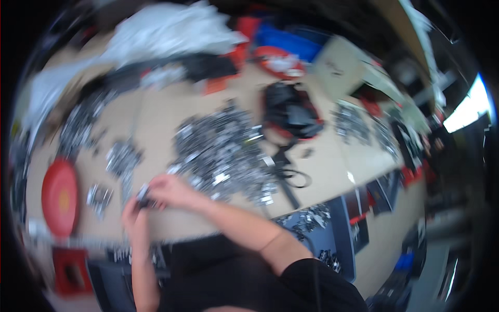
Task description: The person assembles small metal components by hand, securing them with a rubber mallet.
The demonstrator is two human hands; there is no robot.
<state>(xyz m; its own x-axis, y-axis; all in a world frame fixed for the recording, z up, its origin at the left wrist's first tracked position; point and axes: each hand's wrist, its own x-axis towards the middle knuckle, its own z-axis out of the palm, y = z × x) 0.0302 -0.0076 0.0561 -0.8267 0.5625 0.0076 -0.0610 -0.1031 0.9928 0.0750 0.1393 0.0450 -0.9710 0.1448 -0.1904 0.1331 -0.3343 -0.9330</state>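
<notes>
Near the front edge of the table, my left hand (135, 219) and my right hand (169, 190) come together, fingers closed around a small metal part (143, 194). It looks silver and dark; blur hides its exact kind. Just beyond my right hand spreads a large heap of shiny metal parts (221, 151). A smaller pile of metal parts (122, 157) lies past my left hand. Beside that hand, to the left, is a little group of silver pieces (100, 197).
A red oval plate (61, 197) stands at the left. Behind the heap sits a red-rimmed container with black contents (291, 110). A dark cable loop (297, 178) lies to the right. Below the table edge is a grey bin (340, 229) holding metal parts. White plastic bags (174, 34) lie at the back.
</notes>
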